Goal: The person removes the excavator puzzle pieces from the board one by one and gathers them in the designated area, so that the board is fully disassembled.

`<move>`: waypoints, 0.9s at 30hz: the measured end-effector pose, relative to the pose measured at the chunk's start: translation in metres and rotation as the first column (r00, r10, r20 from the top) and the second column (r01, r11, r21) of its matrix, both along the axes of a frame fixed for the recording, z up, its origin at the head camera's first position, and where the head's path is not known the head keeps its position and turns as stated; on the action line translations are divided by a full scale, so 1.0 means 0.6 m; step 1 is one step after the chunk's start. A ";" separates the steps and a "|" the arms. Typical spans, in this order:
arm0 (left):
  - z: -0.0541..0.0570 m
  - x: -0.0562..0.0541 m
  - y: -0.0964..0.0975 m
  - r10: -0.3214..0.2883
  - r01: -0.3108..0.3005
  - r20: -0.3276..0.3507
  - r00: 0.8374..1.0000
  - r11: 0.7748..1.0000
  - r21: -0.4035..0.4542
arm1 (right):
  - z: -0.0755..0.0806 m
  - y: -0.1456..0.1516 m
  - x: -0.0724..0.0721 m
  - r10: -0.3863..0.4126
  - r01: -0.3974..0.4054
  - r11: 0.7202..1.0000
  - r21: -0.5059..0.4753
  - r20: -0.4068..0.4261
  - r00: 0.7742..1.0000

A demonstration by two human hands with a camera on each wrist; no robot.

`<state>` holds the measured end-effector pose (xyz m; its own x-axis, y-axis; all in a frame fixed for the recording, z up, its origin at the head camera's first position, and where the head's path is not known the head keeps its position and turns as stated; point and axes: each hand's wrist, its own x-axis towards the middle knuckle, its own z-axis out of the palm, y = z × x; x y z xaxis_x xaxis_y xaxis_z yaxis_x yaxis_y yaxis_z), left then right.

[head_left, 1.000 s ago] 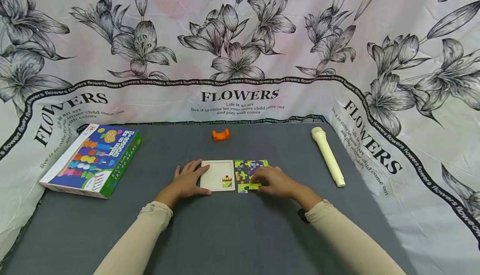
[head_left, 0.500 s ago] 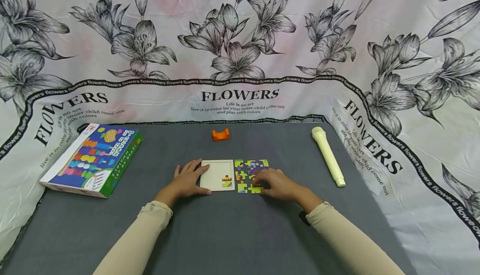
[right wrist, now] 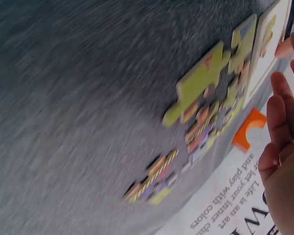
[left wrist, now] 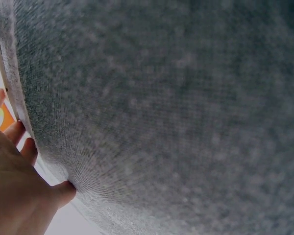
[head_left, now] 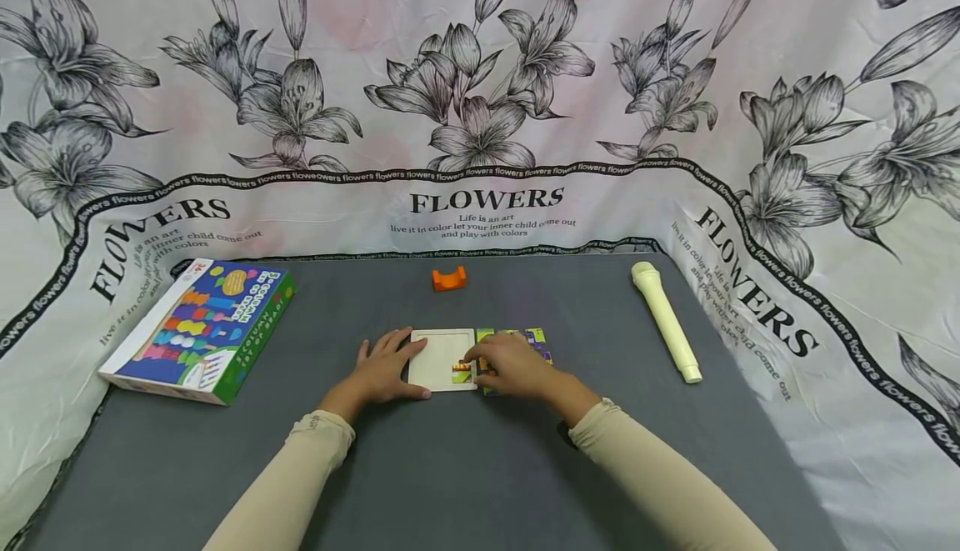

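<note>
A shallow cream puzzle tray (head_left: 437, 355) lies mid-table, with a picture piece (head_left: 461, 375) in its lower right corner. My left hand (head_left: 380, 375) rests along its left side, fingers spread and thumb by the near edge. The left wrist view shows that hand (left wrist: 17, 181) only at its border. At the tray's right edge, my right hand (head_left: 513, 365) bends its fingers over the corner and pinches a small puzzle piece, mostly hidden by the fingertips. Beneath and beyond this hand lie loose puzzle pieces (head_left: 536, 336). Several, including a green one (right wrist: 201, 81), show in the right wrist view.
An orange curved block (head_left: 448, 279) stands behind the tray. To the left lies a colourful bead-toy box (head_left: 202, 330); to the right, a pale yellow baton-like tube (head_left: 666, 322). A flower-printed cloth (head_left: 483, 217) hangs along the table's back and sides.
My right hand has moved left from the loose pieces to the tray's lower right corner. The left hand keeps its place on the tray. The head view has shifted slightly.
</note>
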<state>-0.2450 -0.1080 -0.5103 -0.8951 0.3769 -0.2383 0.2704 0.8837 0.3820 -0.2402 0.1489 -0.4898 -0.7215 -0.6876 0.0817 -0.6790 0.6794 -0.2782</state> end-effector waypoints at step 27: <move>-0.008 0.000 -0.004 -0.003 0.003 -0.011 1.000 1.000 0.024 | -0.019 -0.045 -0.005 -0.048 0.053 0.995 0.085 -0.053 0.997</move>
